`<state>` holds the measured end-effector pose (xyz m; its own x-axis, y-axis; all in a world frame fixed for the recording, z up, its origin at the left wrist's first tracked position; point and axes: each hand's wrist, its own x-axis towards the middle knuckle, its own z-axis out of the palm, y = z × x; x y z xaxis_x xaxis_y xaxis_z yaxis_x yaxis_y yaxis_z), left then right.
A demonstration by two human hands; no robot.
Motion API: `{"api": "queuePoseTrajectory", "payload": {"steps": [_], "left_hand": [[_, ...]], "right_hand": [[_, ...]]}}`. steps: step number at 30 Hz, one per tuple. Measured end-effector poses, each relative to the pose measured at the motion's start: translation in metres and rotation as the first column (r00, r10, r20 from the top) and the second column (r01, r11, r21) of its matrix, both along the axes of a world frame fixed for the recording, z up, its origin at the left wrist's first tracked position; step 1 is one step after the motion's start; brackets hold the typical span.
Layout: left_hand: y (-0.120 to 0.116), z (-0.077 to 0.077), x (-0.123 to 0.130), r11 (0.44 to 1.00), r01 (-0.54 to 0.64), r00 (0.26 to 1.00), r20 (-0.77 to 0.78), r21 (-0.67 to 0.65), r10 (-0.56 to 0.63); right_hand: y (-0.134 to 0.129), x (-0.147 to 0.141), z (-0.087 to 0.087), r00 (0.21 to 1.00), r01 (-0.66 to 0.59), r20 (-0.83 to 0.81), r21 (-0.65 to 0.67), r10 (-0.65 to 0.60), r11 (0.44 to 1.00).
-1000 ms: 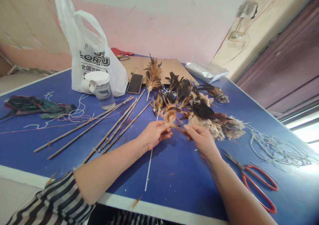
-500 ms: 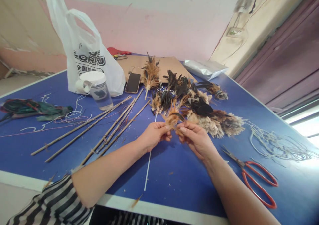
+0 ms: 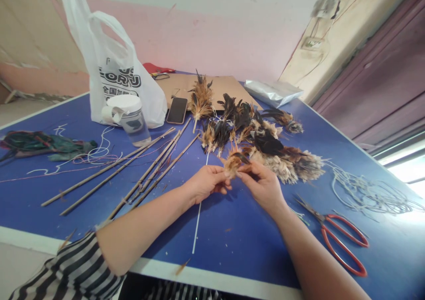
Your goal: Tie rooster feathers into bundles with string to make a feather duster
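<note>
Between my two hands, above the blue table, is a small bunch of golden-brown feathers (image 3: 234, 162) with a dark feather on its right side. My left hand (image 3: 210, 182) pinches its lower end between thumb and fingers. From the right, my right hand (image 3: 262, 182) grips the same bunch with its fingertips. Just beyond lie piles of black feathers (image 3: 267, 143) and pale, fluffy feather bundles (image 3: 282, 169). A fuller brown feather bundle (image 3: 201, 98) lies farther back on cardboard. Part of the held bunch's base is hidden by my fingers.
Red-handled scissors (image 3: 341, 238) lie at right, below a tangle of pale string (image 3: 368, 191). Thin sticks (image 3: 146, 176) lie left of my hands. Behind them stand a lidded plastic jar (image 3: 133, 123) and a white bag (image 3: 109, 65); a phone (image 3: 177, 110) lies nearby.
My right hand has moved slightly up and closer to my left, its fingers now on the feathers. The feather bunch has shifted a little to the right and downward.
</note>
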<state>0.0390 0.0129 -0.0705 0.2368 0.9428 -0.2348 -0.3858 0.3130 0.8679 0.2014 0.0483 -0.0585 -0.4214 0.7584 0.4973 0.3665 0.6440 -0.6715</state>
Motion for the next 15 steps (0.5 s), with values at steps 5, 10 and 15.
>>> {"api": "queuePoseTrajectory", "payload": {"steps": [5, 10, 15], "left_hand": [[-0.0011, 0.0009, 0.0002, 1.0, 0.021, 1.0, -0.014, -0.002, -0.021], [-0.0017, 0.0008, 0.0007, 0.999, 0.032, 0.999, -0.009, 0.02, -0.031], [-0.0017, 0.0003, 0.0013, 0.997, 0.04, 0.997, -0.061, 0.063, -0.036]], "right_hand": [[0.0008, 0.0017, 0.0013, 1.0, -0.019, 0.015, 0.01, 0.019, 1.0], [-0.0018, -0.0031, -0.0022, 0.997, 0.069, -0.019, -0.145, -0.072, 0.987], [-0.0008, -0.0062, 0.0003, 0.978, -0.031, -0.192, -0.509, -0.078, 0.86]]}}
